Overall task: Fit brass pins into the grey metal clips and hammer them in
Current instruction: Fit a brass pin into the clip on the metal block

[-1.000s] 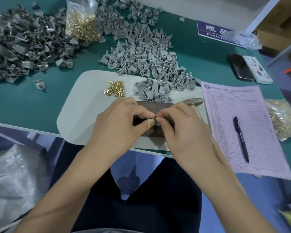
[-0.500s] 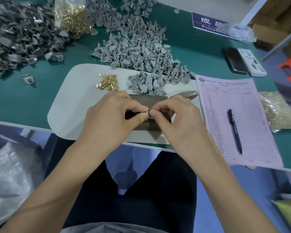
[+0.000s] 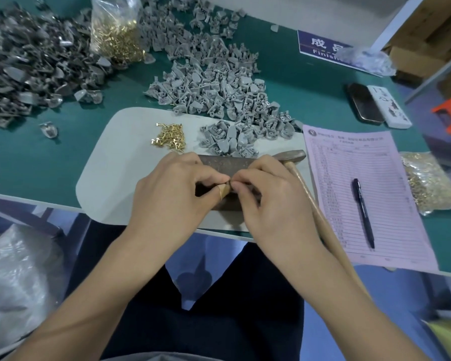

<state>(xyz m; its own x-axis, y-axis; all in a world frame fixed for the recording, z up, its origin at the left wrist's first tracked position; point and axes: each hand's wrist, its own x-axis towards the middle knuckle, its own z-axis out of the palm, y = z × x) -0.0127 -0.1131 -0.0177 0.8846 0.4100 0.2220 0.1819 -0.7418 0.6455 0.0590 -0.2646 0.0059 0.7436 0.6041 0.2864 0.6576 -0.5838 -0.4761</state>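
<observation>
Green matting covers the bench (image 3: 24, 165), on which a pale rounded pad (image 3: 110, 162) is laid. On the pad a small heap of shiny brass pins (image 3: 169, 138) and matte grey clips (image 3: 224, 139) is seen. Over a dark, rough metal block (image 3: 219, 162), a tiny piece is pinched between the left hand (image 3: 172, 188), thumb taped, and the right hand (image 3: 268, 194); its orientation cannot be told. A wooden-handled hammer (image 3: 294, 158) is laid beside, handle toward the person.
</observation>
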